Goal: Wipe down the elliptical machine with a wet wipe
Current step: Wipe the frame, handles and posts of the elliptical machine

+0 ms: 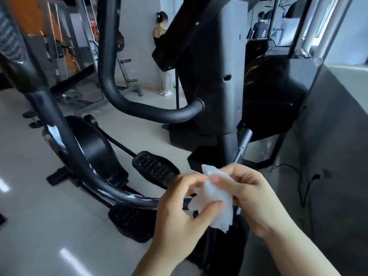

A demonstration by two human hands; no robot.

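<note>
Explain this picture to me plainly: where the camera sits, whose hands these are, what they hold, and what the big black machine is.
The camera is worn on a person's head, looking forward and down, so the two bare hands at the bottom are the wearer's own. The left hand and the right hand together pinch a crumpled white wet wipe, held in the air and not touching anything yet. Behind it stands a black elliptical machine in a gym, with a curved black handlebar and studded black foot pedals over a pale glossy tiled floor. Other gym equipment and people stand farther back.
</note>
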